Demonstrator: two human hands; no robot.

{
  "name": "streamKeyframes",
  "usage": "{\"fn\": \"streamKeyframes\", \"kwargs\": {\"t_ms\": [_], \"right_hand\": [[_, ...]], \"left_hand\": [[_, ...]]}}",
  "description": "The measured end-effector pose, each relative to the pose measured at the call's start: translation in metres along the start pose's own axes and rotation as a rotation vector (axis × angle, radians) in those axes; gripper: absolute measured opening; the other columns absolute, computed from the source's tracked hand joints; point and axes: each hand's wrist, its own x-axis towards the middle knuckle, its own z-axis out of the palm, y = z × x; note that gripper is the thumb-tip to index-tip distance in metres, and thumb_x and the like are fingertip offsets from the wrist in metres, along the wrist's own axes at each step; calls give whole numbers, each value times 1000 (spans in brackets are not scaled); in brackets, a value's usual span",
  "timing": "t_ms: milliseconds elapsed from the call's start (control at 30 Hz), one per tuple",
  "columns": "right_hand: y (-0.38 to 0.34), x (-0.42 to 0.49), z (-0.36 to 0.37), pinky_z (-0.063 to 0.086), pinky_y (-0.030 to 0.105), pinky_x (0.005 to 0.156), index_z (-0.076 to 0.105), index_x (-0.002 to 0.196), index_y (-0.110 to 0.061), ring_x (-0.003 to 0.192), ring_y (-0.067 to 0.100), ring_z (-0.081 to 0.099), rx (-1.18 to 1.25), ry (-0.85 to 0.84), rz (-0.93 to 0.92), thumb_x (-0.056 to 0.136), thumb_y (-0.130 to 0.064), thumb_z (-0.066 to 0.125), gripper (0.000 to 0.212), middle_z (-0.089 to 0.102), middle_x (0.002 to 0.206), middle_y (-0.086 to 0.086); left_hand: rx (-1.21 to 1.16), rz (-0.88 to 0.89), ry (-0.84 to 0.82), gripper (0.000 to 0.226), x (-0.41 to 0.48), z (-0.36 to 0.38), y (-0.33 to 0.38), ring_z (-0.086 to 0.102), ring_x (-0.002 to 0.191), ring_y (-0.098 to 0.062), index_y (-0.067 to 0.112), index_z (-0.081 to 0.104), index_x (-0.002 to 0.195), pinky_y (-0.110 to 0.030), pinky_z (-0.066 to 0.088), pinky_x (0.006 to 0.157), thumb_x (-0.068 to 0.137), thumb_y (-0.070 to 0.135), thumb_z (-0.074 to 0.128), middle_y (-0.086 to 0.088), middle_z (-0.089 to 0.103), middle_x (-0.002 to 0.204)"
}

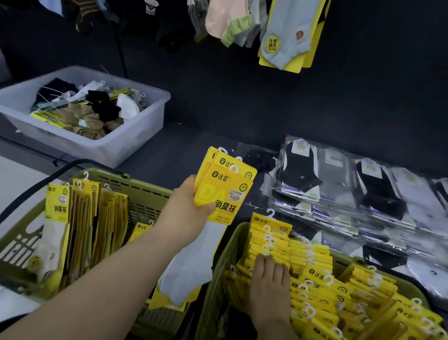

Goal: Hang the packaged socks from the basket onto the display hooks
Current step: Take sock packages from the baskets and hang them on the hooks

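Note:
My left hand [186, 215] grips a small stack of yellow-carded sock packs [224, 186] with pale grey socks hanging below, held up between the two baskets. My right hand [269, 285] reaches into the right green basket [224, 251], fingers laid on rows of yellow sock packs [329, 287] with white plastic hangers. The left green basket [140, 189] holds more upright packs [83, 211]. Socks hang on display hooks along the dark wall at the top, among them a grey pair on a yellow card [292, 29].
A clear plastic bin [139, 130] with loose socks and cards stands at the back left. Clear-bagged black and white socks [378, 194] lie piled on the shelf at the right. The left basket's black handle [6, 205] arcs over its left side.

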Motion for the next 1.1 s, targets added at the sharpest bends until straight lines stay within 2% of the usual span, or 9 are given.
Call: {"fn": "streamKeyframes", "kwargs": {"t_ms": [167, 300, 367, 433, 500, 600, 800, 933, 1100], "right_hand": [[13, -11, 8, 27, 47, 111, 16, 149, -17, 133, 40, 30, -20, -45, -68, 88, -21, 60, 75, 23, 149, 19], [25, -21, 1, 55, 53, 82, 69, 113, -8, 97, 41, 65, -42, 24, -171, 40, -26, 94, 78, 64, 115, 23], [28, -22, 0, 57, 51, 77, 75, 95, -10, 92, 38, 68, -42, 72, -203, 29, -28, 96, 72, 68, 109, 20], [26, -21, -1, 56, 48, 84, 71, 97, -13, 107, 38, 63, -4, 26, -204, 39, -31, 95, 66, 60, 126, 21], [21, -19, 4, 44, 45, 103, 51, 127, -17, 137, 38, 32, 66, -26, -187, 74, -28, 79, 61, 22, 155, 19], [21, -17, 10, 40, 36, 106, 24, 141, -23, 144, 31, 5, 107, -44, -161, 91, -20, 58, 61, -10, 158, 6], [28, -23, 12, 49, 30, 89, 27, 136, -28, 133, 29, 28, 127, -41, -181, 84, -9, 60, 64, 5, 153, 4], [31, -22, 9, 52, 27, 82, 28, 133, -29, 126, 23, 42, 203, -58, -139, 86, -34, 64, 59, 6, 150, -1], [23, -18, 7, 50, 21, 66, 13, 144, -17, 109, 16, 59, 292, -42, 53, 82, -40, 69, 87, 13, 148, 2]], "left_hand": [[20, 15, -35, 25, 0, 3, 2, 56, 88, -11, 28, 47, 105, -20, 41, 67, 92, 10, 59, 11, 59, 96], [43, 21, -46, 25, -3, 4, 5, 56, 90, -14, 27, 47, 103, -27, 42, 75, 91, 9, 60, 7, 59, 99], [44, 15, -54, 25, -4, 4, 6, 57, 93, -17, 27, 47, 104, -30, 43, 78, 91, 9, 60, 5, 60, 101], [44, 7, -62, 25, -5, 4, 7, 57, 95, -18, 27, 47, 105, -30, 43, 79, 92, 9, 59, 5, 60, 102], [53, 2, -68, 25, -5, 3, 8, 57, 95, -18, 25, 48, 109, -30, 43, 79, 92, 10, 59, 4, 60, 105], [54, -4, -73, 28, -7, 2, 9, 56, 96, -18, 21, 49, 116, -30, 44, 80, 92, 9, 58, 3, 60, 108], [55, 13, -69, 32, -7, 0, 10, 54, 97, -16, 20, 49, 121, -28, 42, 79, 92, 9, 58, 4, 57, 110], [75, 24, -84, 32, -7, 1, 9, 54, 97, -16, 20, 49, 121, -26, 43, 78, 92, 10, 59, 5, 57, 109], [94, 42, -88, 31, -8, 2, 7, 54, 94, -14, 21, 48, 119, -18, 39, 65, 92, 11, 59, 7, 57, 106]]}}
